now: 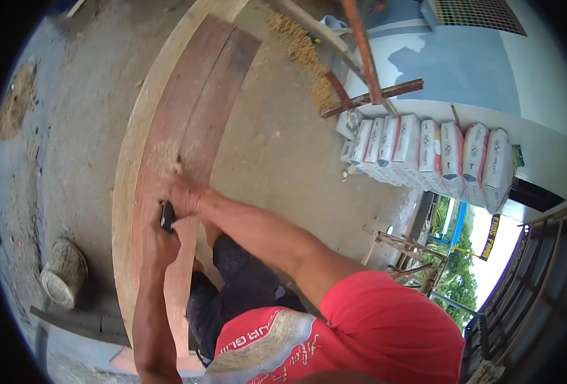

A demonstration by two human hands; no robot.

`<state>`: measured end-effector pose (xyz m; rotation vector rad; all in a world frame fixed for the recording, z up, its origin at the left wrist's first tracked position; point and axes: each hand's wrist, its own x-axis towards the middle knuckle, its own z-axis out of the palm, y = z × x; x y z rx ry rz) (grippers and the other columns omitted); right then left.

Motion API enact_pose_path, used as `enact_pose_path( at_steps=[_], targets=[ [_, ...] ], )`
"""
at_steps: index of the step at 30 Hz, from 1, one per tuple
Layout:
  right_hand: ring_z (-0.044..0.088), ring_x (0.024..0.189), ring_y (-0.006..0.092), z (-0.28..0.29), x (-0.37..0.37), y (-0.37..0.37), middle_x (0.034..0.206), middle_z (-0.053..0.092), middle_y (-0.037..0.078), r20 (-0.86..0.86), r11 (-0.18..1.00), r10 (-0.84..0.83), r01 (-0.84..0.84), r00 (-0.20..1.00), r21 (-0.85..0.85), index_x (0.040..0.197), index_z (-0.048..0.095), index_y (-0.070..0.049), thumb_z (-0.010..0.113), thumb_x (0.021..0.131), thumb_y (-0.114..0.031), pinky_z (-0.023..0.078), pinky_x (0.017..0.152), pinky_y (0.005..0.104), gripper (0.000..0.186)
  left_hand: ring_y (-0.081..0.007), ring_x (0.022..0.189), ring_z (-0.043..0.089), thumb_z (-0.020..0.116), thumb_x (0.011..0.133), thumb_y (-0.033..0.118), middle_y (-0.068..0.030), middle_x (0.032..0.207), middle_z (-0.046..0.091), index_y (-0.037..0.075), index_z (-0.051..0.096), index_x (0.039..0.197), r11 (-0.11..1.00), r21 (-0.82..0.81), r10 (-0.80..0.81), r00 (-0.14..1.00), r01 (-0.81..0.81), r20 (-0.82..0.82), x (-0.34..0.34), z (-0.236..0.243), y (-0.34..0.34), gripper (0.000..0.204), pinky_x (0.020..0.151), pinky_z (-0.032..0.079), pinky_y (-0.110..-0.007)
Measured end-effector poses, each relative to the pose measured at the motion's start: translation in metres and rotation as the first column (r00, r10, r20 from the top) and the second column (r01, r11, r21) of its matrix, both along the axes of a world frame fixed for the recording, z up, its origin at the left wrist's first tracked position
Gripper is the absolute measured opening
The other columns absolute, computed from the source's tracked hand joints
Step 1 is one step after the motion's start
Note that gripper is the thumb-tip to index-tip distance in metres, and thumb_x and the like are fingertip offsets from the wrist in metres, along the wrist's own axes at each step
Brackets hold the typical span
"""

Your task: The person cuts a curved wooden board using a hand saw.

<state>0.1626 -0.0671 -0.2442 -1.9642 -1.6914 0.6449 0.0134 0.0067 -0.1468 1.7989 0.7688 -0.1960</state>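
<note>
A long reddish board (216, 83) lies lengthwise on a wider pale plywood strip (136, 141), with a dark lengthwise line and a pale scuffed patch near my hands. My left hand (162, 244) is closed on a black tool (167, 216) over the board, its kind unclear. Just ahead of it, my right hand (184, 197) is low on the board, fingers bent near the dark line; what they hold, if anything, is too small to make out.
A crusted bucket (63, 275) stands on the concrete floor at left. At right, stacked white sacks (437, 150) line a wall beside crossed timbers (373, 96) and a strip of sand (299, 51). A wooden frame (405, 256) stands near the opening at lower right.
</note>
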Motion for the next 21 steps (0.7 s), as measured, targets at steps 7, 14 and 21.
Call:
enact_pose_path(
  at_steps=[7,14,21],
  targets=[
    [0.059,0.089,0.0245,0.133,-0.124,-0.013,0.078,0.059,0.002,-0.215,0.953,0.002,0.064,0.977,0.297,0.063,0.059,-0.016,0.080,0.044,-0.027,0.037,0.091,0.0501,0.030,-0.0312,0.086,0.072,0.055,0.070,-0.012,-0.0267,0.096,0.070,-0.009,0.054,0.137,0.998,0.067,0.025,0.947,-0.004,-0.320,-0.144,0.120,-0.018,0.067,0.071,0.053,-0.037],
    [0.056,0.119,0.0282,0.050,0.025,0.004,0.114,0.067,0.004,0.083,0.931,0.154,-0.117,0.984,-0.346,0.110,0.072,-0.021,0.085,0.065,-0.029,0.032,0.105,0.0651,0.048,-0.0477,0.091,0.069,0.057,0.078,-0.004,-0.0342,0.100,0.069,-0.010,0.055,0.132,0.994,0.094,-0.046,0.990,0.058,-0.132,0.024,-0.003,-0.008,0.055,0.073,0.054,-0.047],
    [0.039,0.138,0.0312,0.109,0.012,-0.111,0.144,0.050,0.008,0.100,0.918,-0.196,0.218,0.976,-0.331,0.141,0.057,-0.018,0.087,0.067,-0.029,0.027,0.109,0.0672,0.081,-0.0368,0.085,0.071,0.077,0.077,0.021,-0.0208,0.090,0.070,0.000,0.060,0.130,0.975,0.136,-0.120,0.934,0.175,-0.335,0.003,0.050,-0.011,0.060,0.075,0.054,-0.045]
  ],
)
